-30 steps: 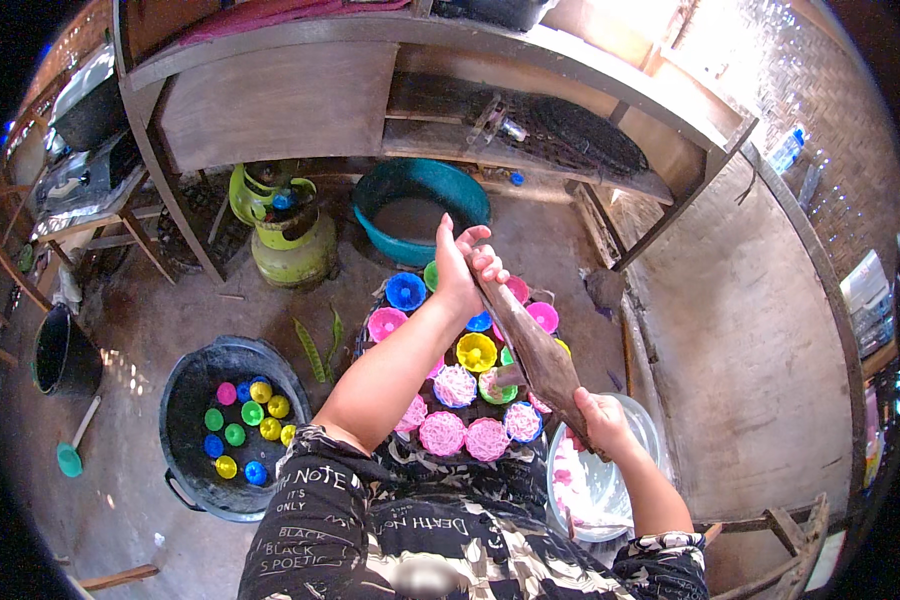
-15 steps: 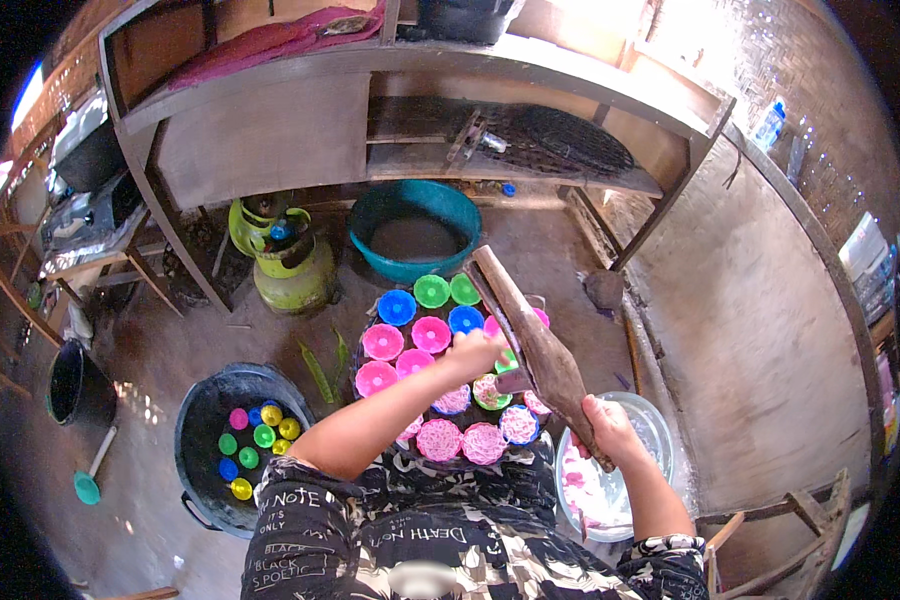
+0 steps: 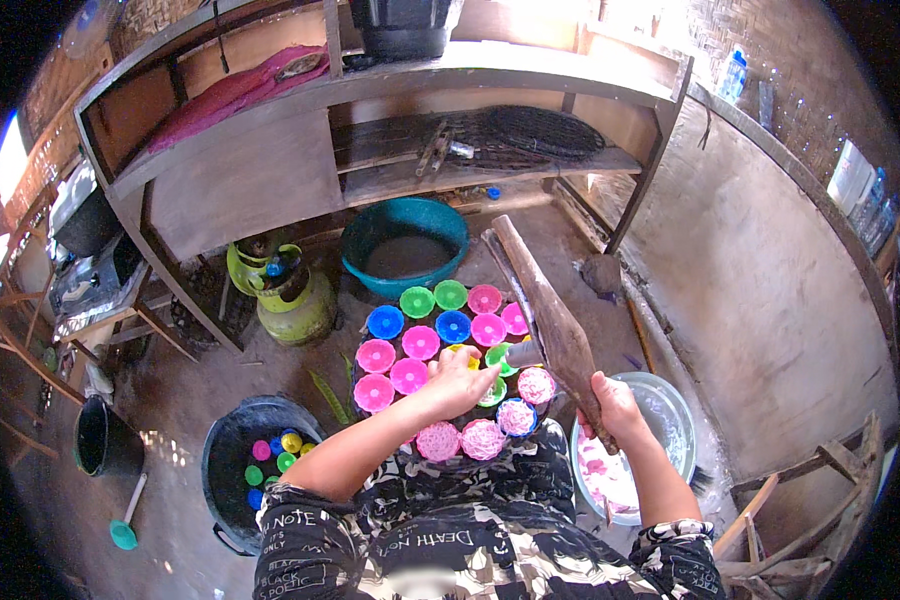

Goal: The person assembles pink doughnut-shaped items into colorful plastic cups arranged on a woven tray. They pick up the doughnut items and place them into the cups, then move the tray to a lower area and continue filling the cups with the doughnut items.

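Observation:
My right hand point(image 3: 615, 408) grips the lower end of a long wooden press point(image 3: 555, 330), two dark wooden arms tilted up to the left. A short grey cylinder point(image 3: 523, 353) juts from its left side, above the moulds. My left hand point(image 3: 458, 388) is over the flower-shaped plastic moulds, its thumb and fingers spread, next to a yellow mould point(image 3: 462, 354) and a green mould point(image 3: 500, 358). It hides some of the moulds below. Pink strands fill the nearer moulds, such as a pink mould point(image 3: 483, 439); farther ones, like a blue mould point(image 3: 385, 322), hold none.
A clear tub point(image 3: 682, 455) with pink and white dough stands to my right. At my left sits a black basin point(image 3: 220, 450) holding coloured moulds. Beyond are a teal basin point(image 3: 355, 245), a green gas cylinder point(image 3: 295, 310) and a wooden shelf point(image 3: 240, 180).
My left hand has drawn slightly back and left over the moulds, and its fingers are sharper. My right hand still holds the press, now a little more upright. The view has shifted.

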### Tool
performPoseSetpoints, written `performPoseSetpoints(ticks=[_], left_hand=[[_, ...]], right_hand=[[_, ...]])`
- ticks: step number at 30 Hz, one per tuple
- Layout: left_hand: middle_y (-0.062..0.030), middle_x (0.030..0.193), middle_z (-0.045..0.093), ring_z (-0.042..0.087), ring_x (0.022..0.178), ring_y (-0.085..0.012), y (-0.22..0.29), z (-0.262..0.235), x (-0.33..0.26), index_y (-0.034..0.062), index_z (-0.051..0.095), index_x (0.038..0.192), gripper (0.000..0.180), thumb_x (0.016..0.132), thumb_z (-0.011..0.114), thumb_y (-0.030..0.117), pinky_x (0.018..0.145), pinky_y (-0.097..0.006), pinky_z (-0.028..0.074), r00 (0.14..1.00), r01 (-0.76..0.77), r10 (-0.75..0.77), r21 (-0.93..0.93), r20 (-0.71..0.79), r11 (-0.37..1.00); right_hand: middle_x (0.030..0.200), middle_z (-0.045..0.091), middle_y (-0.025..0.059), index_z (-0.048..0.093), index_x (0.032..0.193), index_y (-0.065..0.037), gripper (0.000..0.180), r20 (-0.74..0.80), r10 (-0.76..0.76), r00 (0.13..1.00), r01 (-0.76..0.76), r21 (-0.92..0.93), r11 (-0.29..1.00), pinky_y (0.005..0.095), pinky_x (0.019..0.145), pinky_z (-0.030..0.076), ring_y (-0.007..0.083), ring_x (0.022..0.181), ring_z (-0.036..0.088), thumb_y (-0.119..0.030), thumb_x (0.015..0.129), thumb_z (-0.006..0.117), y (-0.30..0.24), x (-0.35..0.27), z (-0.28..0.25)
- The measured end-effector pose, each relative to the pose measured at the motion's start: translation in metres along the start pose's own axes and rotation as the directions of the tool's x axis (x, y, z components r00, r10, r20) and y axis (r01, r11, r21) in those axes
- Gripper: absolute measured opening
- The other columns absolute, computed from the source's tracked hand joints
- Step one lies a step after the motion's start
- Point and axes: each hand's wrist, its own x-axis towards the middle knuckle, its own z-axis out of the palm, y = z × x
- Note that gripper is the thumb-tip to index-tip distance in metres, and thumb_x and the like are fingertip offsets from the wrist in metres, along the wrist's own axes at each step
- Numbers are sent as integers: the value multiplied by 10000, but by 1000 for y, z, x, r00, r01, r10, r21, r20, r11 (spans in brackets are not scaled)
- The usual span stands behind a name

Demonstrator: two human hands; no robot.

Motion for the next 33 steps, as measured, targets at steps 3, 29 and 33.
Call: performPoseSetpoints(ticks=[3, 29, 33], left_hand=[[-159, 1395, 330, 341, 1216, -341, -2, -2, -20, 102, 473, 1302, 600, 921, 296, 531, 982, -512, 242, 973, -212, 231, 359, -8, 909], [-60, 848, 571, 579, 723, -137, -94, -69, -178, -63, 475, 1173, 435, 856, 627, 194, 668, -277, 523, 558, -663, -438, -696, -705, 277], [-59, 848, 577, 585, 736, -127, -92, -71, -185, -55, 484, 1165, 463, 820, 672, 189, 685, -274, 530, 469, -626, -463, -653, -752, 426]], right_hand=[[601, 564, 56, 579, 846, -22, 558, 4, -37, 999, 37, -3, 999, 260, 413, 404, 125, 435, 516, -556, 911, 431, -5, -7, -1], [862, 561, 92, 643, 763, -81, 272, 241, -468, 850, 435, -821, 369, 394, 743, 471, 280, 884, 535, -302, 656, 759, 19, 69, 125], [852, 557, 89, 643, 749, -83, 245, 249, -456, 854, 436, -821, 368, 394, 739, 469, 275, 889, 534, -284, 661, 754, 19, 73, 131]])
